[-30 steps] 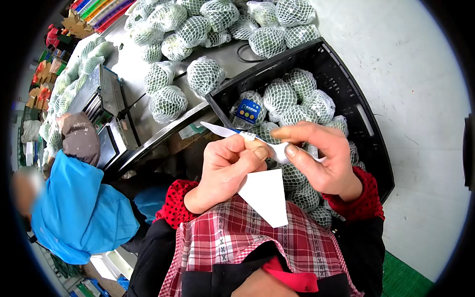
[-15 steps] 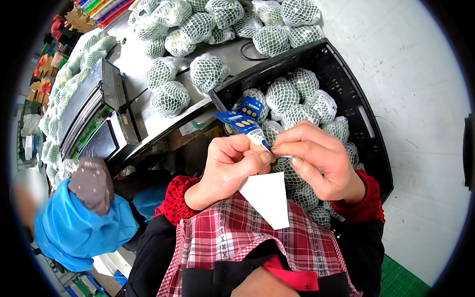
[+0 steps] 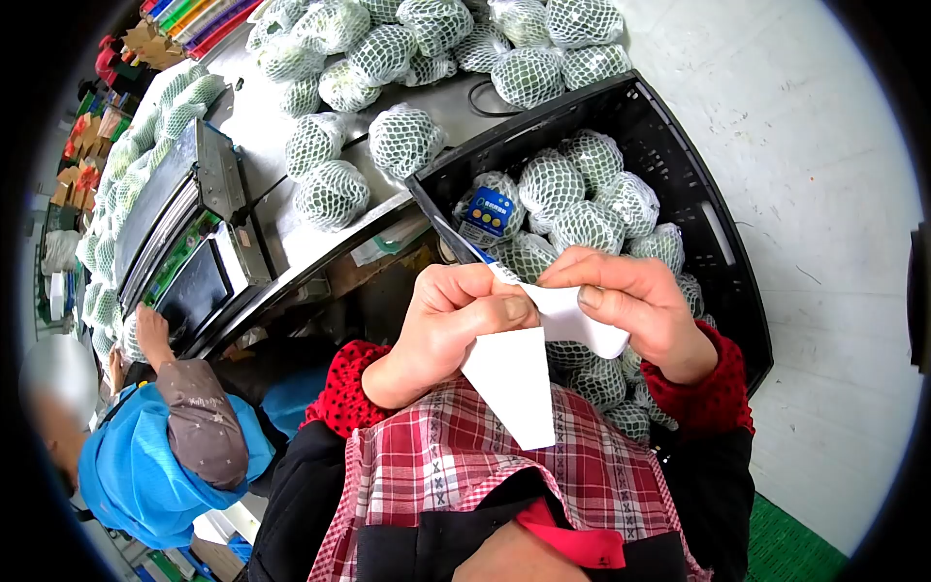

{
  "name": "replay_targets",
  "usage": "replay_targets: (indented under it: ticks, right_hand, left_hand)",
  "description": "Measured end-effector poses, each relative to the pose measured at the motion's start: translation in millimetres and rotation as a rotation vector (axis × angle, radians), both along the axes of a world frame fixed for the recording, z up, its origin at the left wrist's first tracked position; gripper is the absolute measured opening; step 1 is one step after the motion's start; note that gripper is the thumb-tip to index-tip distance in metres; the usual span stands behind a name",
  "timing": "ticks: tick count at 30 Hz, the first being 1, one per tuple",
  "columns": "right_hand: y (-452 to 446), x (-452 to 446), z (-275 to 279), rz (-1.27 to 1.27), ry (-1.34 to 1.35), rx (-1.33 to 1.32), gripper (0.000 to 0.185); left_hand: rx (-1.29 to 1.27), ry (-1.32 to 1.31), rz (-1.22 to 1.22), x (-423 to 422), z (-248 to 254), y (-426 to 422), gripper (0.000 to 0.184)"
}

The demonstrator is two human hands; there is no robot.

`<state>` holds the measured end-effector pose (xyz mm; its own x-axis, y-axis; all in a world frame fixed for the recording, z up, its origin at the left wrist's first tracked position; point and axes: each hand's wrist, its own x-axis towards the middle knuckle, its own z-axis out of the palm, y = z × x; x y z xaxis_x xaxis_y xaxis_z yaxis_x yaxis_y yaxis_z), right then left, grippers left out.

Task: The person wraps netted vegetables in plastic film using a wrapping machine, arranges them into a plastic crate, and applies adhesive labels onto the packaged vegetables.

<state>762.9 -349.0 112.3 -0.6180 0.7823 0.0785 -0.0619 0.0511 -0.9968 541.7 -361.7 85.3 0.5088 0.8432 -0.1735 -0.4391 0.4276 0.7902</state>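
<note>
While left hand (image 3: 436,330) grips two white pieces (image 3: 512,386) | right hand (image 3: 648,315) pinches one | one crate (image 3: 720,242)

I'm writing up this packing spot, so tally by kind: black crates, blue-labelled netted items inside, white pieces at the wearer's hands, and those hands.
Black crate: 1
Blue-labelled netted item: 1
White pieces: 2 (hanging piece, strip)
Hands: 2 (left hand, right hand)
Total: 6
</note>
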Motion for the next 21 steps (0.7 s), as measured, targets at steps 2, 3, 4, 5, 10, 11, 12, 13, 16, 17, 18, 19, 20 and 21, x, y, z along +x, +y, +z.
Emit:
replay_targets:
  ticks: [2,3,4,5,10,11,12,13,16,17,18,19,20,21]
  right_hand:
    - [0.1,3.1,-5.4,0.007,0.124,-0.325,0.03]
    - [-0.6,6.7,-10.0,0.001,0.124,-0.319,0.03]
    - [-2.3,10.8,-15.3,-0.102,0.199,-0.431,0.029]
    - [-3.6,13.6,-17.1,-0.207,0.275,-0.541,0.029]
    - [-5.9,7.7,-3.7,-0.392,-0.269,0.331,0.022]
    - [-4.5,1.8,-3.4,-0.413,-0.294,0.557,0.019]
    - [-6.7,-0.7,-2.2,-0.409,-0.308,0.599,0.018]
    - [-9.2,-2.7,-1.3,-0.405,-0.32,0.64,0.017]
    - [-7.3,-5.8,-3.1,-0.366,-0.322,0.741,0.017]
    - [-7.6,-6.7,-3.5,-0.365,-0.32,0.736,0.017]
    - [-7.6,-7.6,-3.6,-0.341,-0.316,0.732,0.017]
    - [-7.6,-8.6,-3.3,-0.318,-0.312,0.729,0.017]
    - [-8.7,-9.3,-2.2,-0.316,-0.32,0.709,0.016]
    - [-8.1,-9.2,-2.1,-0.315,-0.32,0.707,0.016]
  left_hand:
    - [-0.02,-0.03,-0.019,-2.3,-1.4,1.9,0.013]
    - [-0.018,-0.07,-0.019,-4.7,-5.3,3.7,0.013]
    - [-0.015,-0.11,-0.02,-7.5,-7.1,6.1,0.014]
    - [-0.048,-0.128,0.022,-12.8,-5.3,8.6,0.014]
    - [0.159,0.158,-0.034,1.7,4.5,-2.6,0.01]
    - [0.155,0.169,-0.03,6.1,6.9,-4.3,0.008]
    - [0.224,0.188,0.012,8.0,0.5,-2.2,0.007]
    - [0.16,0.175,0.092,14.6,2.6,-3.2,0.008]
    - [0.207,0.181,0.153,19.3,-1.6,-2.3,0.009]
    - [0.339,0.246,0.192,20.2,-8.9,-1.7,0.008]
    - [0.473,0.309,0.231,20.3,-13.0,-0.8,0.008]
    - [0.47,0.31,0.231,19.8,-13.0,0.2,0.008]
    - [0.553,0.385,0.245,19.6,-12.6,0.5,0.008]
    - [0.636,0.46,0.258,19.2,-12.3,1.4,0.008]
